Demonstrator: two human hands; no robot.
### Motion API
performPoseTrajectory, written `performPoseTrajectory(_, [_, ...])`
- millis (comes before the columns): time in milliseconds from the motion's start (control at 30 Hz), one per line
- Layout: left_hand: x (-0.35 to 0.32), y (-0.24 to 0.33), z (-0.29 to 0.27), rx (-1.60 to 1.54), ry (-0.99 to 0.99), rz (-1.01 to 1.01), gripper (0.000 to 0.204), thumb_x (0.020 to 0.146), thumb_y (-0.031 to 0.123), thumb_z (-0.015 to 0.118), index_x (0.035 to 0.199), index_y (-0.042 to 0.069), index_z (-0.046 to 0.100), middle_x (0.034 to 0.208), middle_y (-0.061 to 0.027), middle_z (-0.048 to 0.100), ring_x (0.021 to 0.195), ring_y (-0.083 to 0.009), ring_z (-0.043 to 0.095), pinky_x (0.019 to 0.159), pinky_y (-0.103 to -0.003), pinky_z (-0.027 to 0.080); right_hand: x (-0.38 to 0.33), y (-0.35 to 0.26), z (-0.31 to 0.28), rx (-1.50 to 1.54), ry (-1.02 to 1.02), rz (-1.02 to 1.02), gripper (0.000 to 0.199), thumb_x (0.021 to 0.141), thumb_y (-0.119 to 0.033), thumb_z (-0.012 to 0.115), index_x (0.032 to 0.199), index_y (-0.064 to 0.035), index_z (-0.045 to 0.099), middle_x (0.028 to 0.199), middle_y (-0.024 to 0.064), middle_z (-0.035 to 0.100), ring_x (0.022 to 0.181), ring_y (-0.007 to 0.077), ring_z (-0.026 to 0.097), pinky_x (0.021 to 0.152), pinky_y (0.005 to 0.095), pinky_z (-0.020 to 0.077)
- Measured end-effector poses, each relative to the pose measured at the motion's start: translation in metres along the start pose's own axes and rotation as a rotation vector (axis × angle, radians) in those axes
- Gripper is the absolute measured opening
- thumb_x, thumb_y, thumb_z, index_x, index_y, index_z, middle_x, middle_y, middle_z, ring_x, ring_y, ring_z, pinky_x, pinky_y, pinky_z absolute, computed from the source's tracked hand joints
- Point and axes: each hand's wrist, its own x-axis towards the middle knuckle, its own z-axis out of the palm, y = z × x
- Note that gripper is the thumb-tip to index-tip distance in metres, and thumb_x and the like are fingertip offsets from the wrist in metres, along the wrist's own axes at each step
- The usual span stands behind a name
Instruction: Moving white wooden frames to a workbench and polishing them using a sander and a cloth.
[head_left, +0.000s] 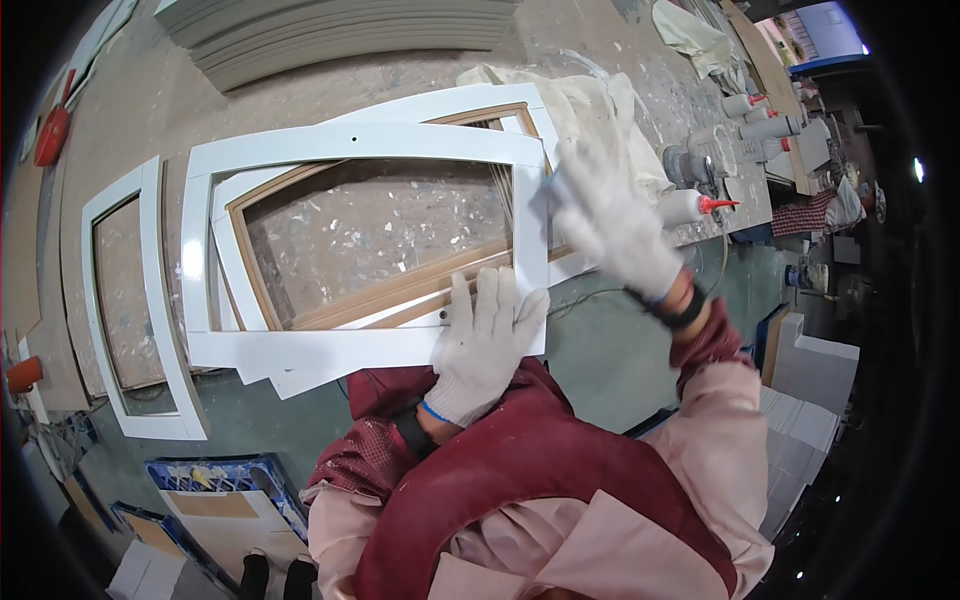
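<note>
My left hand (485, 340), in a white knit glove, lies flat with its fingers stretched over the bottom rail of a white frame (350, 143). My right hand (620, 235), also gloved, is at that frame's right side rail and smeared by motion. A bluish-grey patch (553, 190) shows at its fingertips; I cannot make out what it is. Beneath the top frame lie more white frames (480, 98), turned at an angle, with brown inner edges. Another narrow white frame (152, 250) rests to the left, apart from the stack.
A pile of grey panels (340, 35) stands at the back of the paint-spotted workbench (130, 100). Crumpled pale cloth (560, 105) lies behind my right hand. White bottles with red nozzles (680, 207) and jars (685, 165) are at the right. A red-orange tool (52, 135) is far left.
</note>
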Motion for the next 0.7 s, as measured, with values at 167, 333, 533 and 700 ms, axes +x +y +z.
performPoseTrajectory(167, [0.001, -0.003, -0.012, 0.001, -0.033, 0.041, 0.037, 0.084, 0.022, 0.056, 0.120, 0.015, 0.056, 0.114, -0.0191, 0.058, 0.111, -0.0351, 0.054, 0.099, -0.055, 0.043, -0.026, -0.049, 0.039, -0.047, -0.034, 0.240, 0.053, 0.086, -0.025, 0.056, 0.134, -0.0080, 0.042, 0.127, 0.0273, 0.043, 0.105, 0.0417, 0.052, 0.080, 0.0523, 0.0463])
performPoseTrajectory(333, [0.004, -0.001, -0.013, 0.015, -0.077, 0.075, 0.036, 0.084, 0.022, 0.055, 0.120, 0.016, 0.056, 0.114, -0.0177, 0.057, 0.112, -0.0341, 0.053, 0.100, -0.053, 0.040, 0.046, 0.022, 0.068, -0.014, 0.034, 0.241, 0.038, 0.089, -0.026, 0.053, 0.118, -0.0033, 0.046, 0.108, 0.0280, 0.053, 0.099, 0.0441, 0.053, 0.080, 0.0522, 0.0457])
performPoseTrajectory(533, [-0.001, -0.007, -0.018, -0.045, -0.177, 0.038, 0.041, 0.087, 0.023, 0.049, 0.126, 0.013, 0.056, 0.122, -0.0216, 0.056, 0.117, -0.0361, 0.051, 0.101, -0.053, 0.039, 0.052, 0.015, 0.075, -0.085, 0.113, 0.252, 0.033, 0.089, -0.024, 0.053, 0.115, -0.0028, 0.049, 0.105, 0.0255, 0.053, 0.096, 0.0428, 0.055, 0.077, 0.0499, 0.0480])
performPoseTrajectory(700, [-0.002, -0.009, -0.016, -0.067, -0.167, 0.062, 0.041, 0.087, 0.024, 0.049, 0.125, 0.014, 0.058, 0.120, -0.0206, 0.058, 0.115, -0.0359, 0.052, 0.100, -0.053, 0.039, -0.005, -0.050, 0.055, -0.173, 0.053, 0.167, 0.038, 0.090, -0.028, 0.055, 0.119, -0.0038, 0.049, 0.119, 0.0258, 0.046, 0.105, 0.0428, 0.053, 0.077, 0.0524, 0.0491])
